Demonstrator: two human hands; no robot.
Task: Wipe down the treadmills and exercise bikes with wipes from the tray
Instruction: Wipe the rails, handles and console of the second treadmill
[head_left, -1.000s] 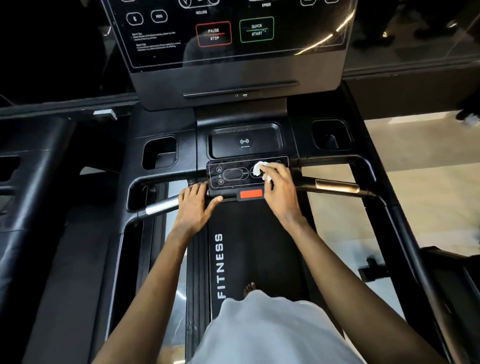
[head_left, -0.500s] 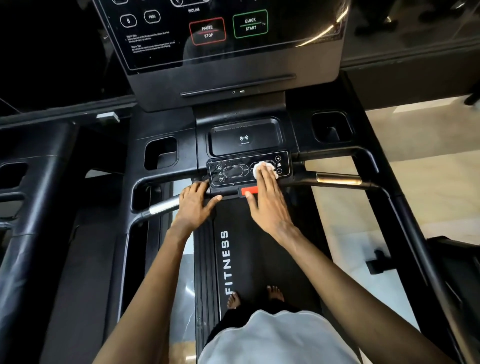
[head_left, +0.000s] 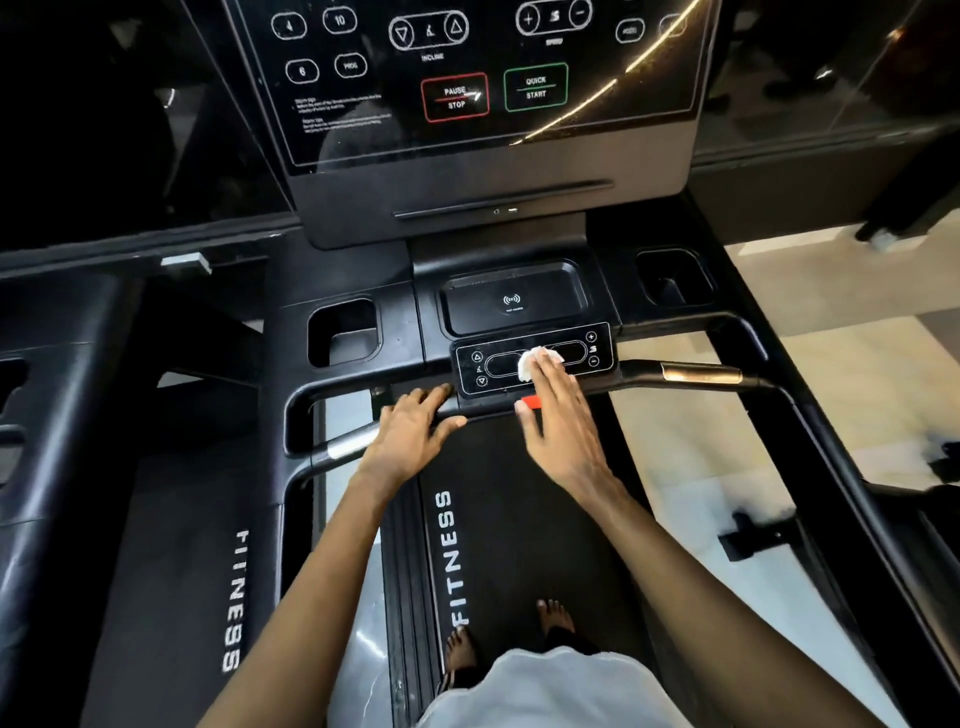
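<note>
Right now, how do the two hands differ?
The left hand rests bare on the handlebar; the right hand presses a white wipe onto the control panel. The right hand reaches further forward than the left hand. Both lie palm down, fingers straight.

On the treadmill (head_left: 358, 270), the small lower control panel (head_left: 470, 370) carries a crumpled white wipe (head_left: 530, 364) at its middle. Its black running belt (head_left: 519, 519) bears two bare feet (head_left: 555, 616) at six o'clock. Pale floor (head_left: 701, 441) lies at three o'clock.
</note>
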